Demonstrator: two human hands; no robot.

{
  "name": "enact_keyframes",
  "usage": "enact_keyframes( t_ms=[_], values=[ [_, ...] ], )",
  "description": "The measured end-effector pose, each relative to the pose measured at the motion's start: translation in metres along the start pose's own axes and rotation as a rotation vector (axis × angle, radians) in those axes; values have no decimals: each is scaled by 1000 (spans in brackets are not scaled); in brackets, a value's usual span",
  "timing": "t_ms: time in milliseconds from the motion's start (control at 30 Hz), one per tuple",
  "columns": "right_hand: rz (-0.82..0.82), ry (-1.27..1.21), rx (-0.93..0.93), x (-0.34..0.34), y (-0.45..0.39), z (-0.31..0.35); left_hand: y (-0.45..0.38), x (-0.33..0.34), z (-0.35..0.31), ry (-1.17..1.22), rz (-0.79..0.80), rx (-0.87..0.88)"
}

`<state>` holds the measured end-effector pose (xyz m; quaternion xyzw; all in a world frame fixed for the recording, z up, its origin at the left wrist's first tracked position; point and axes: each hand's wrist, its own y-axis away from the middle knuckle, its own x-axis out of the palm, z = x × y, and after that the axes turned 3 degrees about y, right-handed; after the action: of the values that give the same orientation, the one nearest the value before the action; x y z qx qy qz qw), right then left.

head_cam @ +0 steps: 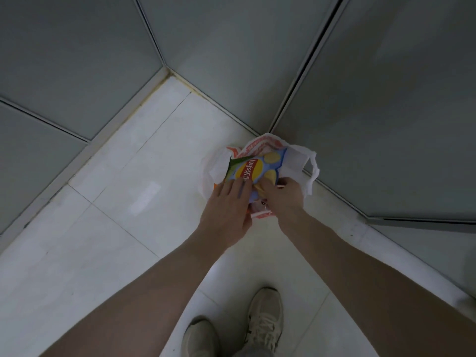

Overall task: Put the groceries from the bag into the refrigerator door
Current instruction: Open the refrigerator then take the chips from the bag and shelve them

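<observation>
Groceries sit low in this view, beyond a pair of beige lace-up sneakers (260, 328) planted on the glossy white tiled floor (108, 228) at the bottom edge. Two bare forearms reach forward and down from there. The left hand (226, 204) lies with its fingers fairly straight and together, pressing on the near edge of a blue, yellow and green crinkly foil bag of potato chips (253, 167). The right hand (280, 194) is just beside it, fingers curled in at the packet's near right corner, seemingly pinching it; how firm the hold is cannot be told. The chip packet lies flat on top of the open mouth of a white thin plastic shopping bag with orange print (296, 161), which rests on the floor, its handle loop flopped out to the right. Something small and reddish shows inside the bag between the wrists, too hidden to identify. Behind the bag stand tall, smooth grey panels (386, 112), meeting the floor at angles.
</observation>
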<state>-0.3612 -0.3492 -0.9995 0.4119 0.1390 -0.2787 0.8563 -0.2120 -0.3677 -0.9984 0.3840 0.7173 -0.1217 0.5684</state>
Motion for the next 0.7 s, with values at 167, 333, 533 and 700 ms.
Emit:
enact_keyframes(
  t_ms=[167, 333, 533, 700],
  values=[
    [-32, 18, -106, -38, 43, 25, 20, -38, -18, 185, -66, -19],
    [-40, 51, -290, -80, 89, 55, 32, -102, -32, 456, -91, -37],
    [3, 39, -437, -140, 149, 111, 33, -204, -42, 686, -179, -125],
    [187, 16, -521, -206, 222, 183, 44, -286, -57, 836, -89, -115]
  ],
)
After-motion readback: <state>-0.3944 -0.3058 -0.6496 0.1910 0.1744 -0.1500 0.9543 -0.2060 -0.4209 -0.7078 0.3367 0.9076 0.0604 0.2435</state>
